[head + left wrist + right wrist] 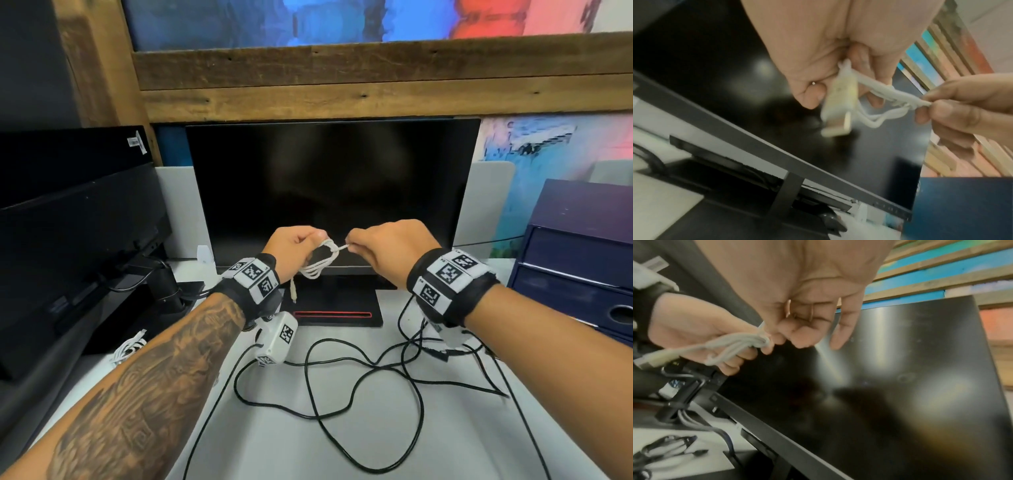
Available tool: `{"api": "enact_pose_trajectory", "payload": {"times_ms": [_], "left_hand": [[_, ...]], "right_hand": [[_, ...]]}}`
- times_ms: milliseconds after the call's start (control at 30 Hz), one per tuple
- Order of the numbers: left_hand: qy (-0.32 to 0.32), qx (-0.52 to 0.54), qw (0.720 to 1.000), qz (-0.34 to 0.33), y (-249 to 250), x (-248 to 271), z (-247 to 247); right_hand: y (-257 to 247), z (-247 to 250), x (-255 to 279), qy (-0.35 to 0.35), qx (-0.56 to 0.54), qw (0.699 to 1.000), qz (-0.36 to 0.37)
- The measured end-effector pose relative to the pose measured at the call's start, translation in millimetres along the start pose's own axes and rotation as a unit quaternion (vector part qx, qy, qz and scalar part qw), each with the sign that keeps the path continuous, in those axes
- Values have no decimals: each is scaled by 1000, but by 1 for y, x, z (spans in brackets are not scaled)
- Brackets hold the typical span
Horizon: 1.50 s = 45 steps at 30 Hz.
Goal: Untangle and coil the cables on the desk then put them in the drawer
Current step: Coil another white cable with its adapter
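Observation:
Both hands are raised in front of the monitor, working one short white cable [322, 262]. My left hand [296, 248] grips its small coil of loops [877, 116], and a USB plug [838, 113] dangles below the fingers. My right hand [383, 248] pinches the cable's free end [920, 102] between thumb and forefinger, pulled taut out of the wrap around the coil [748, 344]. A long black cable [359, 380] lies in tangled loops on the white desk [342, 445] below the hands. A dark blue drawer unit [575, 260] stands at the right.
A black monitor [329, 192] on its stand [339, 305] faces me just behind the hands. Another white coiled cable [128, 347] lies at the left, beside dark boxes [68, 240]. A power block with plugged leads [168, 281] sits left of the stand.

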<state>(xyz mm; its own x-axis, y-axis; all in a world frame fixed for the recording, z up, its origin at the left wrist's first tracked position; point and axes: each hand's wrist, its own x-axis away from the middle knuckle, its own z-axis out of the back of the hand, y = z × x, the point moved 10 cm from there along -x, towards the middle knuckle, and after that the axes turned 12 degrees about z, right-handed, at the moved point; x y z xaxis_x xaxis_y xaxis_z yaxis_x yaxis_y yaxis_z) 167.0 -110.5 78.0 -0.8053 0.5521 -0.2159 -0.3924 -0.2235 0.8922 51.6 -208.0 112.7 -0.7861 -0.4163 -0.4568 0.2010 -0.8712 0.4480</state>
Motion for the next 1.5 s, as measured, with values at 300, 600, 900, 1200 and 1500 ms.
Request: {"api": "enact_pose_trajectory", "payload": {"times_ms": [300,600,900,1200,1500], "left_hand": [[-34,126,990,58,-17,11,-20],[73,341,931,106,-27,6,-12],[51,352,925,131,-39,12,-13],[14,446,886,128,-29,13,-24],[-14,493,865,91,-17,15,-15]], "right_hand": [[23,-30,29,22,-221,956,-192],[-46,-92,28,32,-625,708,-328],[-23,-70,31,148,-579,734,-323],[-33,-84,30,241,-734,493,-400],[-24,-69,20,266,-712,526,-381]]}}
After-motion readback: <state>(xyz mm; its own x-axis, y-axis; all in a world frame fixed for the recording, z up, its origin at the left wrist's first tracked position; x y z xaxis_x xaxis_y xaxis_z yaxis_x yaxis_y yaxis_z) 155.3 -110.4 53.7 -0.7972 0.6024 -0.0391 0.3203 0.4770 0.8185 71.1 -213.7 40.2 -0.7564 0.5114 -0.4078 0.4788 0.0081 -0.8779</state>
